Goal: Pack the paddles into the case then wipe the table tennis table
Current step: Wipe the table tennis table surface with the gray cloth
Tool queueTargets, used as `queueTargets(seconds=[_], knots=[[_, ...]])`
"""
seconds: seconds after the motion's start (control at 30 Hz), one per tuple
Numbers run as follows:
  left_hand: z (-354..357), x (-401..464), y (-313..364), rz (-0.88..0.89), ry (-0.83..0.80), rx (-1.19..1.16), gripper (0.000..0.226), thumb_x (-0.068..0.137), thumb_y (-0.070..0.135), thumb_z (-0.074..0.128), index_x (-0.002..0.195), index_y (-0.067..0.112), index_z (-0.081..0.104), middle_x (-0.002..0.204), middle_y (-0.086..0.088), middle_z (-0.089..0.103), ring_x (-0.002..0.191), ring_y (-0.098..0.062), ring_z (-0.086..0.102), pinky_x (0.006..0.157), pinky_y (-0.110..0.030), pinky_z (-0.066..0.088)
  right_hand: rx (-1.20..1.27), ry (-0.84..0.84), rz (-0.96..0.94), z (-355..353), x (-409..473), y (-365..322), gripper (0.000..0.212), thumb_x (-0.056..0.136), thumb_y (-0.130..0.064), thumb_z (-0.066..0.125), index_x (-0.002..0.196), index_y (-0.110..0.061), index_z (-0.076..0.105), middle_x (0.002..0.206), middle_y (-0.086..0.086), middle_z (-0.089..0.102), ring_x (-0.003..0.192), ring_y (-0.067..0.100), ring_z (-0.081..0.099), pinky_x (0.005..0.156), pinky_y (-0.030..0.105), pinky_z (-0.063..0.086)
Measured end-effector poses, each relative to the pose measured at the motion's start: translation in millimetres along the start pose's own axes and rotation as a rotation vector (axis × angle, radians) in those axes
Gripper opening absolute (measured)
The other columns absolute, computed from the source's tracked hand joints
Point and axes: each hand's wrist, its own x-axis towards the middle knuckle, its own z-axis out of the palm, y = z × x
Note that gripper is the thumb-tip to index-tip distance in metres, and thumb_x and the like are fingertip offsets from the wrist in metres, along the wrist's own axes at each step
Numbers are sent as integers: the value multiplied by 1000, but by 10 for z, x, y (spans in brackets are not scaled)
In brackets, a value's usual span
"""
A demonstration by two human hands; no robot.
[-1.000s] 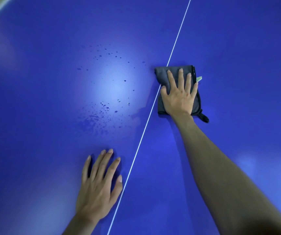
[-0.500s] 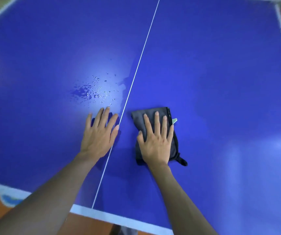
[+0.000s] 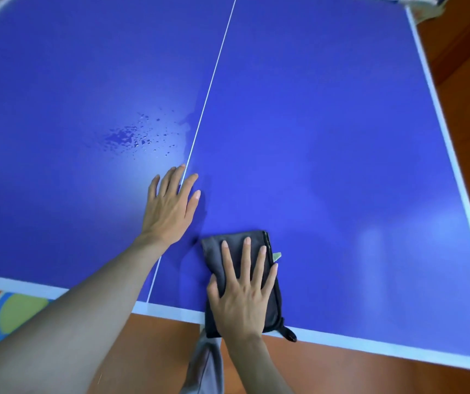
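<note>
Tabletop point(image 3: 327, 115) filled most of what you saw: a blue table tennis surface edged in white, its near edge crossing the bottom of the view and its right edge running away toward the far right corner. A thin white centre line point(image 3: 213, 78) ran from the near edge up to the far side. Beyond the near and right edges lay an orange-brown floor point(image 3: 469, 69), and at the near left a round mat patch point(image 3: 15, 311) in green, blue and white showed under the table edge.

Your left arm reached in from the near left, and your left hand point(image 3: 168, 209) lay palm down on the table with fingers straight and slightly spread, holding nothing; its fingertips straddled the centre line. Your right hand point(image 3: 242, 294) pressed flat on a folded dark grey cloth point(image 3: 216, 254), fingers straight and fanned, none curled round it. The cloth sat just right of the centre line at the near edge, its near end overhanging the white border. A black hanging loop point(image 3: 289, 332) trailed from its near right corner, and a small pale green tag point(image 3: 277, 256) stuck out on its right side.

Far left of your left hand, a scatter of water droplets point(image 3: 137, 136) darkened the surface, near the centre line.
</note>
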Motion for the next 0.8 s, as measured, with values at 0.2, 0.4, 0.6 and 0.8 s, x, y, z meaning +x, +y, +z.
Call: queueTargets(seconds=[0.2,0.4,0.6,0.8], knots=[[196,601,-30,-36,36,-114,46,111,39,28,143,13,49,157,-11,42,143,-32,41,118,-55,30,7,63,20,76,934,52,67,98,-54,42,161,-42,27,172,3,20,159,34,12,125,63,13],[359,943,-123,50,12,-76,53,110,45,28,149,15,47,161,-8,40,152,-26,34,125,-59,18,-2,82,33,83,2278,173,67,98,-58,34,162,-43,23,173,0,14,160,29,8,126,59,8],[351,953,-153,55,-29,-83,54,108,44,33,151,15,47,165,-6,35,154,-25,32,124,-60,22,-15,32,52,35,3418,274,67,98,-59,28,163,-45,16,174,-2,11,160,28,5,127,58,4],[346,942,-165,41,-66,-102,54,107,44,35,150,14,50,166,-5,33,155,-22,30,122,-60,26,-11,-16,74,-15,4319,306,66,98,-62,19,162,-48,11,174,-3,7,160,28,1,126,59,-1]])
